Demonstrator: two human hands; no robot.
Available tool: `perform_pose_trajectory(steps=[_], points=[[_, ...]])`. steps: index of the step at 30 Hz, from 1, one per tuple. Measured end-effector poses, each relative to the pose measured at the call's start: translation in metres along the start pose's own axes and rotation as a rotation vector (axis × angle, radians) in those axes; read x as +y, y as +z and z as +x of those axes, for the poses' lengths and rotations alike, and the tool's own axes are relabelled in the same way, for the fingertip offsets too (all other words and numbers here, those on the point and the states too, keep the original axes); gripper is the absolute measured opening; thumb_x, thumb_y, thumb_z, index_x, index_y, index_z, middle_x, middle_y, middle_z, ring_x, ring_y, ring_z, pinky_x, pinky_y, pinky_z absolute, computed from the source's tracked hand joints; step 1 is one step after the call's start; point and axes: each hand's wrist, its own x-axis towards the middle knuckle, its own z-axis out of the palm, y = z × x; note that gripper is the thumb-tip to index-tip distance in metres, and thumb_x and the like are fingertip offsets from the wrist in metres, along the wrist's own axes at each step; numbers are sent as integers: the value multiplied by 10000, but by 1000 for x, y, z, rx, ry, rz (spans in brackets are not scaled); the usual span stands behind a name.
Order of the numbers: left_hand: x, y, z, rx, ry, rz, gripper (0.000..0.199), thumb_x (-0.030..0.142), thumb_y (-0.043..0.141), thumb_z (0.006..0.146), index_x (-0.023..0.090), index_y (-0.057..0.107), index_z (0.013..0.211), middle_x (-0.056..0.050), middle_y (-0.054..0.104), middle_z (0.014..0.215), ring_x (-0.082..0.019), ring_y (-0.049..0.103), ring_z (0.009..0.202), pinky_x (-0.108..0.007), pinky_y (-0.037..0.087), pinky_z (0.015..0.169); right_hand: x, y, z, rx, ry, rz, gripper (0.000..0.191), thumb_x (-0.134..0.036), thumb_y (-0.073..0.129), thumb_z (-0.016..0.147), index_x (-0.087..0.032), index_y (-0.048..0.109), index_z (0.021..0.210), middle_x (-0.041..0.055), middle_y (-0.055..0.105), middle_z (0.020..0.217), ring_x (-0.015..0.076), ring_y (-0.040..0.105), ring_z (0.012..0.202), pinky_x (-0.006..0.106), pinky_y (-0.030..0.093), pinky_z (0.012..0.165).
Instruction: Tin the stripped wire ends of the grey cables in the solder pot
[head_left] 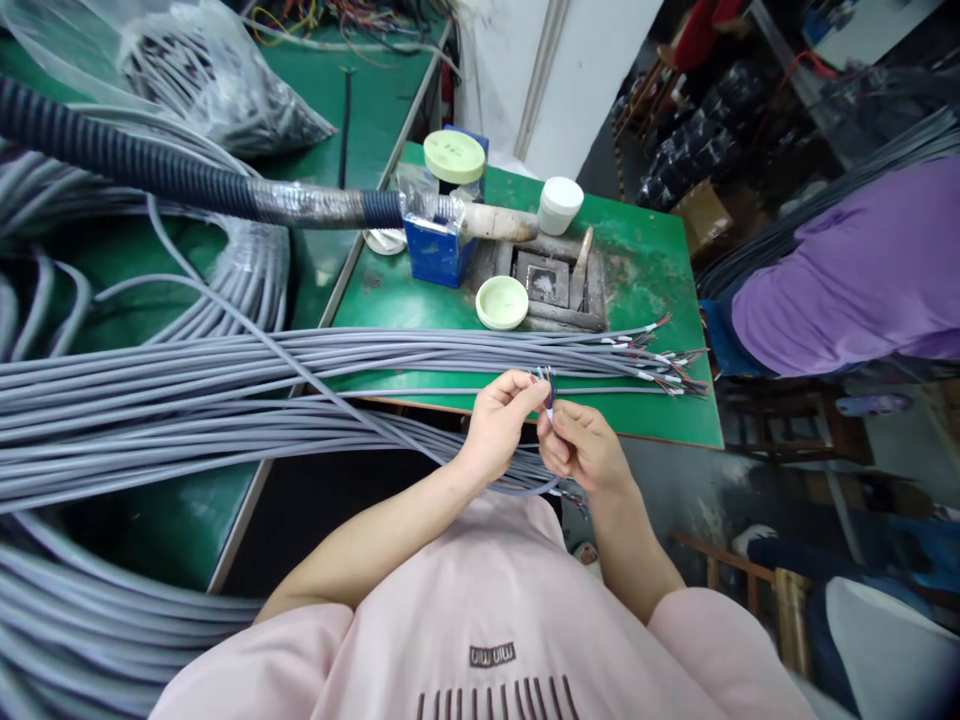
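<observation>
Thin coloured wires (553, 381) fan out from the stripped end of a grey cable, in front of my chest. My left hand (501, 420) pinches these wires between thumb and fingertips. Just below, my right hand (585, 443) is closed around the cable end, at a white band where the wires come out. A bundle of grey cables (420, 352) lies along the table just beyond my hands, its wire ends (679, 372) spread at the right. More grey cables (352, 432) run below my left hand, partly hidden by my hands and forearms.
Beyond the cables stand a square solder pot (546, 285), a pale open dish (502, 302), a white lidded jar (560, 205) and a blue box (437, 252). A ribbed hose (195, 195) crosses from the left. Coiled cables (82, 590) fill the left. A person in purple (855, 270) is at right.
</observation>
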Motion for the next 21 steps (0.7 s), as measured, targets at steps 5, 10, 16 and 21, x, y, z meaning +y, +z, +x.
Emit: perform_pose_trajectory(steps=[5,10,16,21], points=[[-3,-1,0,25,23,-6,217,323,749,691,179,588,671,34,583,622,-84,525,611,-230,444,665,0,-1,-1,9,4,12,313,-455,681,774,-158,602,718,-89,427,396,46,356,289,172,291,315],[-3,-1,0,38,43,31,176,321,699,733,175,607,696,25,609,599,-92,541,593,-242,450,676,0,-2,-1,13,-13,10,312,-457,675,780,-161,593,724,-91,420,402,46,355,293,172,297,316],[-3,1,1,56,32,0,178,280,733,675,171,595,703,33,621,592,-90,558,577,-241,455,659,2,-4,-2,18,-33,56,289,-436,669,791,-164,592,728,-87,434,413,49,362,295,175,299,316],[-3,1,3,53,36,13,168,289,710,697,172,590,687,30,617,599,-93,563,597,-246,460,677,3,-4,-1,49,-16,46,306,-452,679,776,-169,577,719,-90,430,408,47,347,294,174,297,311]])
